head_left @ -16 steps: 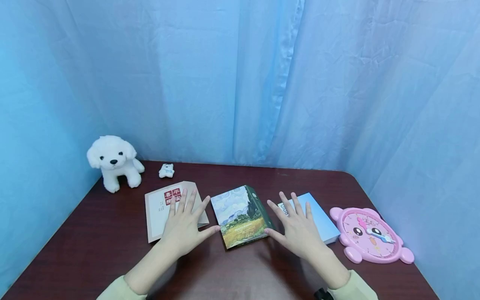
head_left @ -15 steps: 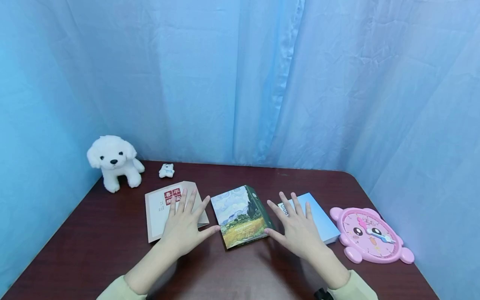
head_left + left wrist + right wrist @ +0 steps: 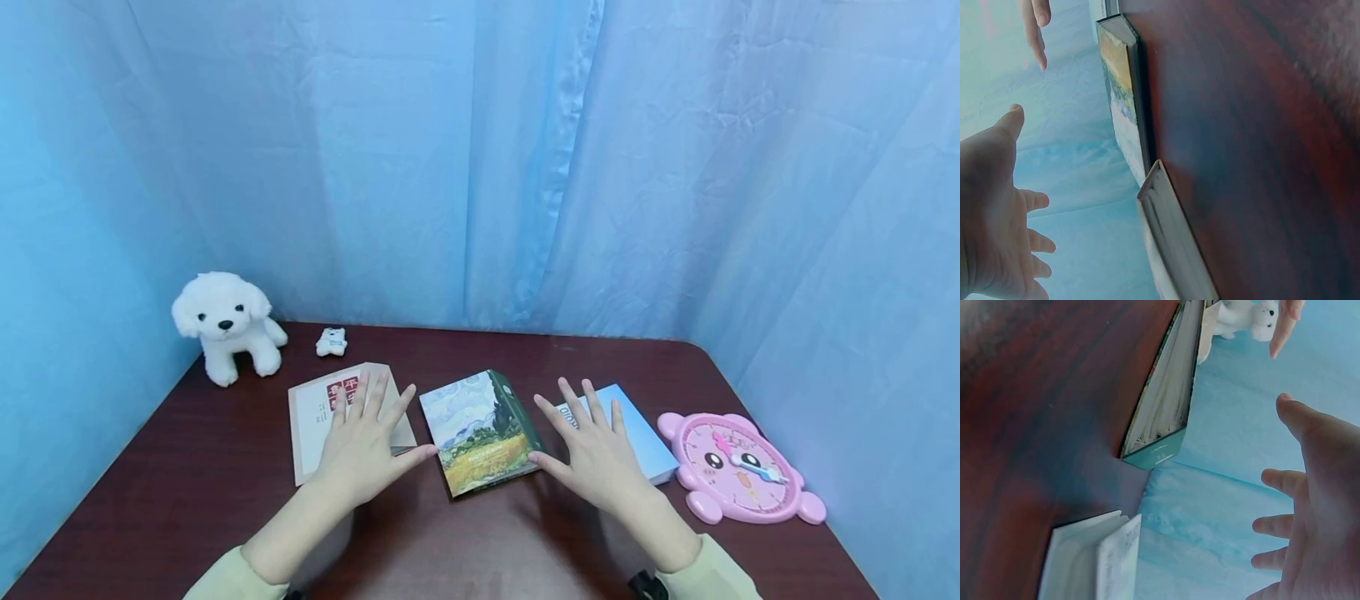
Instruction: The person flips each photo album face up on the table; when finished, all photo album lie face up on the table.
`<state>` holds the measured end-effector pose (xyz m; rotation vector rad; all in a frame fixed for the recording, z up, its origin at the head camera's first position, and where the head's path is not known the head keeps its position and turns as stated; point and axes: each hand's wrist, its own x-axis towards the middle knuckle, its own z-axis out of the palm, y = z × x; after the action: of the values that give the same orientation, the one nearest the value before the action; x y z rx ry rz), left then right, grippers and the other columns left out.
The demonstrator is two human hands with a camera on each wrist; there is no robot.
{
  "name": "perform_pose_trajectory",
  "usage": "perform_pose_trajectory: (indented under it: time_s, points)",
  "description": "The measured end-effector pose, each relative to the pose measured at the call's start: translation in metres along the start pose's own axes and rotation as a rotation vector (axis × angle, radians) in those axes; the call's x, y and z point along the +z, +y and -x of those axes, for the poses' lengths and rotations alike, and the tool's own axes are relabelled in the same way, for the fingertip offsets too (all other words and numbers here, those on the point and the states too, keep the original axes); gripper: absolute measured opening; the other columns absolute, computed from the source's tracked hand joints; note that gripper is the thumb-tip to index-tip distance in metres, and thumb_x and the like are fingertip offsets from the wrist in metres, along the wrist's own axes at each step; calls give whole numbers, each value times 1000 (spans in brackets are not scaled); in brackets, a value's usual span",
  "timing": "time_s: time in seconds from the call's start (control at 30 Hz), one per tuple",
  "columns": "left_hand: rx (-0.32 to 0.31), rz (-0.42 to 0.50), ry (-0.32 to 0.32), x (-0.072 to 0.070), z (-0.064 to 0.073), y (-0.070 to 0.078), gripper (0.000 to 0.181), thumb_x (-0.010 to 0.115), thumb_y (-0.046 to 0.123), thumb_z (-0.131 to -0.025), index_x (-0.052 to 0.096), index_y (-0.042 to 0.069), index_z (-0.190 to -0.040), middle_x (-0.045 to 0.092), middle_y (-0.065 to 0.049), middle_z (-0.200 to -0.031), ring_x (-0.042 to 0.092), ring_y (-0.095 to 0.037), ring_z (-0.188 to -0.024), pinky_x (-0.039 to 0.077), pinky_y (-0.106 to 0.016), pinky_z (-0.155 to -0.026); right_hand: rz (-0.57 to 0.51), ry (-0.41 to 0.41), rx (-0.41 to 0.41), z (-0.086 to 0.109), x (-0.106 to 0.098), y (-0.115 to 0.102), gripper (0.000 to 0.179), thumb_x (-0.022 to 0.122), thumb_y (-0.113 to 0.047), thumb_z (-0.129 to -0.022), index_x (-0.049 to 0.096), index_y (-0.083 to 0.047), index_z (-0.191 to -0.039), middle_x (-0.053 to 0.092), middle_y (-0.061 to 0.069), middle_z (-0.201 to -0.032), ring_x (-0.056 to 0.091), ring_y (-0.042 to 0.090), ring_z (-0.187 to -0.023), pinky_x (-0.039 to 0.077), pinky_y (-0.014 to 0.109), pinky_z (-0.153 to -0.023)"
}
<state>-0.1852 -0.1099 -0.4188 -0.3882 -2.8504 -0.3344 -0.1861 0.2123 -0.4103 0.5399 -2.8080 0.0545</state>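
Three thick books lie on the dark table. Above the beige book [image 3: 309, 442], with its red block of characters, hovers my left hand [image 3: 358, 457], palm down, fingers spread. My right hand [image 3: 602, 460] is held likewise over the light-blue book [image 3: 640, 433], hiding part of its cover lettering. Between them lies a book with a painted landscape cover [image 3: 472, 433] and a dark green spine. In the left wrist view a gap shows between the left hand [image 3: 997, 200] and the books. The right wrist view shows the right hand [image 3: 1329, 500] apart from the books too. Neither hand holds anything.
A white plush dog [image 3: 225, 321] stands at the table's back left corner, with a small white plush toy [image 3: 331, 342] beside it. A pink toy clock [image 3: 738, 471] lies at the right, close to the light-blue book. Blue curtains [image 3: 397, 167] surround the table [image 3: 450, 550].
Both hands have risen very slightly in the head view, the left one also a touch to the left. The books and toys lie as before.
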Motion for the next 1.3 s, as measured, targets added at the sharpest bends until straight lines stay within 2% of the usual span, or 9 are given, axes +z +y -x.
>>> perform_pose_trajectory:
  time_s: [0.23, 0.53, 0.77, 0.9, 1.1, 1.3]
  points:
    - [4, -25, 19, -13, -1, -9, 89, 42, 80, -78, 29, 28, -149, 12, -13, -158, 1, -34, -145, 8, -58, -112, 1, 1, -31, -7, -9, 1, 76, 53, -67, -83, 31, -34, -148, 16, 7, -158, 7, 36, -144, 12, 68, -106]
    - [-20, -18, 50, -33, -5, -32, 89, 50, 76, -78, 31, 26, -149, 13, -16, -157, 0, -35, -145, 4, -59, -112, 10, 14, -32, -16, -21, 4, 78, 50, -70, -83, 32, -32, -148, 16, 8, -158, 8, 37, -144, 13, 68, -106]
    - [-17, -51, 38, -46, -9, -52, 95, 40, 82, -77, 30, 21, -150, 11, -15, -158, -3, -33, -145, 5, -60, -112, -14, 27, -36, -26, -34, 2, 75, 49, -68, -84, 31, -32, -148, 16, 8, -158, 9, 37, -144, 12, 68, -106]
    - [-35, -53, 30, -51, -8, -63, 97, 40, 83, -76, 28, 20, -150, 10, -14, -158, -3, -34, -145, 4, -60, -112, -36, 32, -50, -33, -42, 0, 74, 49, -66, -86, 30, -32, -148, 17, 8, -158, 8, 37, -144, 12, 67, -107]
    - [-54, -88, 7, -56, -7, -85, 95, 43, 78, -79, 28, 17, -150, 15, -20, -156, -1, -36, -145, 0, -62, -111, -68, -3, -68, -49, -50, -12, 75, 50, -65, -86, 25, -33, -150, 13, 8, -158, 4, 37, -145, 9, 66, -108]
    - [-65, -95, -3, -57, -8, -110, 93, 47, 73, -82, 27, 14, -150, 13, -22, -155, -3, -37, -144, -1, -62, -111, -94, -4, -116, -63, -54, -32, 74, 52, -60, -89, 23, -32, -151, 9, 6, -159, 2, 35, -145, 11, 62, -111]
